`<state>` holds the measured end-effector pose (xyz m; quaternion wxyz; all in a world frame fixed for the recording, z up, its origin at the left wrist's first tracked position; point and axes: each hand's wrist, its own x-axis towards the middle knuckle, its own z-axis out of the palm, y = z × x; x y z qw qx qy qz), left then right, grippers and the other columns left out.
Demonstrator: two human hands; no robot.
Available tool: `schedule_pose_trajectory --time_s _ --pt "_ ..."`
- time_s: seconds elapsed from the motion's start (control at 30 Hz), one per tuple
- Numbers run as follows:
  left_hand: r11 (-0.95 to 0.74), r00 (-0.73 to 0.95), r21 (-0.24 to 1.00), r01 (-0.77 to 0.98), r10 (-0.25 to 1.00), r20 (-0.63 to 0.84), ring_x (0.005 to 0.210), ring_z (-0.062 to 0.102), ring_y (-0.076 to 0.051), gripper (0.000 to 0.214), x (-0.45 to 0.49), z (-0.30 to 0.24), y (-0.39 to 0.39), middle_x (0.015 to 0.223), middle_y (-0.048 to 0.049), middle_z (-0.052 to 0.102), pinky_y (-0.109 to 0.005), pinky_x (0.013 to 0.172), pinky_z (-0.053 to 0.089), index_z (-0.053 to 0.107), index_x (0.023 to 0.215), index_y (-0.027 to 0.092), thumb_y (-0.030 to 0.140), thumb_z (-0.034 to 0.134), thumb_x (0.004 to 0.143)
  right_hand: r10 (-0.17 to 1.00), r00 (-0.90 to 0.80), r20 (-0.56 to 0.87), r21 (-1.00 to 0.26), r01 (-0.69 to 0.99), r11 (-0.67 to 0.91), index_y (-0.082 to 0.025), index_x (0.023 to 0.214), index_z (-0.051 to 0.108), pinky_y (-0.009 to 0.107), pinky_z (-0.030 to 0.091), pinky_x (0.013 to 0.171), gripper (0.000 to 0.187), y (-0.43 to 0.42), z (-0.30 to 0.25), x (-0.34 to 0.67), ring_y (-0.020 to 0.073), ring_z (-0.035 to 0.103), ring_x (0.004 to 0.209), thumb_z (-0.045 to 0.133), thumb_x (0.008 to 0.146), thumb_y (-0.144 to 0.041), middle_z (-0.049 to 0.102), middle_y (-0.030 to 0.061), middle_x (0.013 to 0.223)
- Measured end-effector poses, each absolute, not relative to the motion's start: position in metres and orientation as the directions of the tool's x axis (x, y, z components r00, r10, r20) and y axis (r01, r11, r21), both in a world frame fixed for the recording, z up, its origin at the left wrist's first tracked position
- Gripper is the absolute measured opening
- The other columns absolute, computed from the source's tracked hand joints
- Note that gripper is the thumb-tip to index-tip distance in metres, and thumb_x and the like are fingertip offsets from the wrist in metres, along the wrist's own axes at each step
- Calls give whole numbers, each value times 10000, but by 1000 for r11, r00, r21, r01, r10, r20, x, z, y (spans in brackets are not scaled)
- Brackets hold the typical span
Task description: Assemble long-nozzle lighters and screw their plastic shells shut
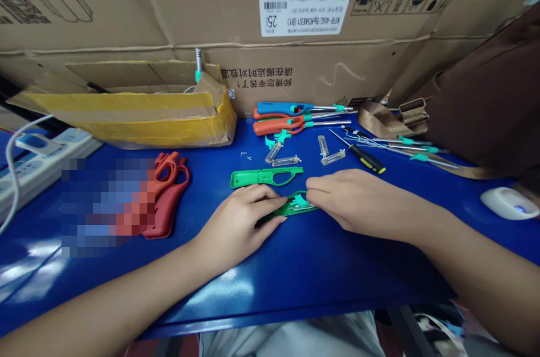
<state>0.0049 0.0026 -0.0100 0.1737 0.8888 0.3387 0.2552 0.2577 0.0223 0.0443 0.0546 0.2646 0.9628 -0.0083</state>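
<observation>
On the blue table (295,272) my left hand (240,222) presses down on a green lighter-handle half (291,208), fingers closed over its left end. My right hand (354,199) pinches a teal part at the same shell's right end. Just behind them lies a second green handle half (265,177), untouched. Small clear tubes (287,160) lie a little further back.
Assembled blue and orange long lighters (295,116) lie at the back by a cardboard wall. A black-handled screwdriver (367,159) and metal rods (413,146) are right of centre. Red handle halves (169,188), a yellow-taped box (139,115), a power strip (37,160) and a white mouse (508,202) surround.
</observation>
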Motion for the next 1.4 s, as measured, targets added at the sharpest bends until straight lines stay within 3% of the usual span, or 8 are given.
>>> schedule_pose_trajectory --time_s 0.43,0.67,0.9,1.13,1.4 --pt "-737 672 455 501 662 332 928 647 -223 254 6 -10 2 1014 -101 670 -388 835 574 723 1203 135 202 608 986 514 -850 -112 -10 519 855 -166 909 667 315 364 649 168 21 46 252 187 626 791 523 992 -145 663 34 890" --pt "-734 676 423 531 668 311 940 649 -221 257 6 -8 1 1033 -97 671 -388 844 579 712 1219 166 216 593 996 533 -834 -142 1 539 843 -164 921 680 313 340 637 187 22 46 252 184 634 798 522 959 -72 669 38 918" --pt "-726 662 436 532 677 321 923 648 -228 267 5 -8 1 1011 -91 683 -408 844 576 709 1224 147 195 615 979 610 -778 -151 -182 628 757 -184 948 668 300 396 672 131 24 53 262 186 638 825 579 981 -275 652 39 997" --pt "-724 659 436 535 680 321 930 649 -228 267 5 -8 -1 1017 -92 683 -403 852 576 711 1220 148 187 621 972 636 -744 -206 -256 668 698 -191 957 593 286 388 661 53 24 50 263 167 614 786 546 976 -172 639 22 975" --pt "-724 660 442 530 679 321 930 647 -224 268 5 -7 0 1022 -87 689 -400 852 575 705 1229 155 198 616 980 652 -732 -198 -235 682 693 -194 911 561 296 370 652 99 22 48 265 160 586 768 516 998 -181 595 18 965"
